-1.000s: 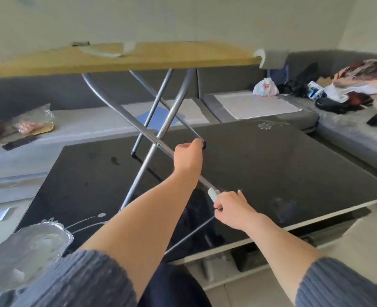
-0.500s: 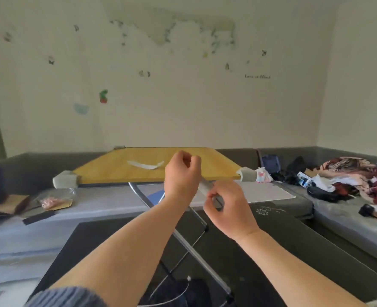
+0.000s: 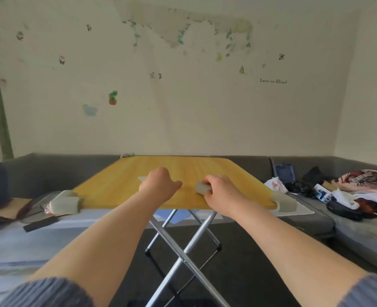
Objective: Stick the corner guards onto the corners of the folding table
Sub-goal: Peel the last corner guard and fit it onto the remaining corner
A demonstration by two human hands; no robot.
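- We see a folding table (image 3: pixel 116 189) with a yellow wooden top, standing on crossed silver legs (image 3: pixel 183 247).
- Our left hand (image 3: pixel 158 185) rests on the top, near the middle. The fingers are curled in loosely, and we cannot tell if they hold anything.
- A thin white strip (image 3: pixel 142 178) lies on the top, peeking out from behind our left hand.
- Our right hand (image 3: pixel 220 189) is on the top too, just beside the left one. Its fingers are wrapped around a small grey corner guard (image 3: pixel 202 188), which sticks out on the left side of the hand.
- That guard is over the table top, closer to the near edge than to the far one. It is not on a corner.
- A grey corner guard (image 3: pixel 64 202) sits on the near left corner of the table.
- Another grey guard (image 3: pixel 285 202) sits on the near right corner.
- At the far left corner there is a small grey bit (image 3: pixel 127 155). It is too small to tell what it is.
- The far right corner looks bare and yellow.
- Behind the table runs a grey sofa (image 3: pixel 50 171). On the right of it lies a heap of clothes and bags (image 3: pixel 349 191).
- The wall (image 3: pixel 183 107) behind has little stickers on it.
- Both our arms wear grey sleeves (image 3: pixel 50 293), pushed up.
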